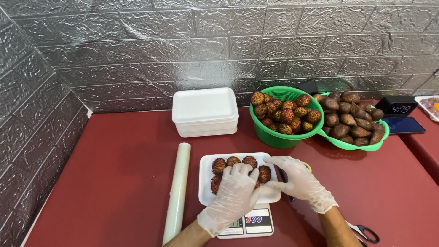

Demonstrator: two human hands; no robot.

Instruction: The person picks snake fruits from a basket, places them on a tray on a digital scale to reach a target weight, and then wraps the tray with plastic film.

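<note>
Nearest you, a small white kitchen scale (249, 223) sits on the red table (114, 183), with black-handled scissors (366, 233) lying at the near right edge. On the scale rests a white foam tray (206, 192) holding several spiky reddish-brown fruits (233, 161). Your left hand (235, 192), in a thin clear glove, lies palm down over the near fruits in the tray, fingers loosely curled on them; you cannot tell whether it grips one. Your right hand (299, 180), gloved too, is at the tray's right edge, fingers spread and half open, its fingertips touching the rightmost fruit. To the left of the tray, a roll of clear film (178, 190) lies lengthwise, pointing away from you. Farther back stands a stack of empty white foam trays (204, 110). To its right a green basket (286, 137) is heaped with more of the spiky fruits, and just beside it, touching, a second green basket (361, 146) holds smooth dark brown scaly fruits (350, 119). At the far right, a small black digital clock (395, 106) stands behind a dark phone (404, 125), before the grey embossed brick wall (137, 55).
</note>
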